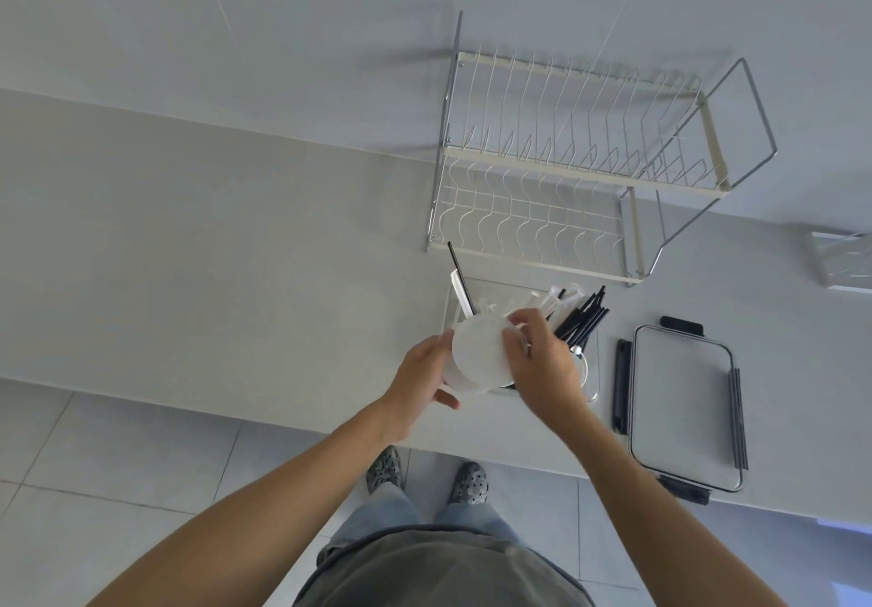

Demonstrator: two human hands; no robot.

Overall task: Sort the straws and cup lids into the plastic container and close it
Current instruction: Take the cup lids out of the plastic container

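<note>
White countertop (236,252): we hold a stack of round translucent white cup lids (479,356), left hand (422,377) and right hand (542,361) both gripping it, above the clear plastic container (592,370). Judged step: loading lids; next, lower them beside the black straws (582,321).

A stack of round white plastic cup lids (479,355) is held tilted above the near left part of the clear rectangular plastic container (592,361). The container stands open on the counter. Thin black plastic straws (582,318) and white paper-wrapped straws (552,300) lean inside it toward its far right corner. The clear rectangular container lid with dark clips (682,406) lies flat just beside it, on the right.
</note>
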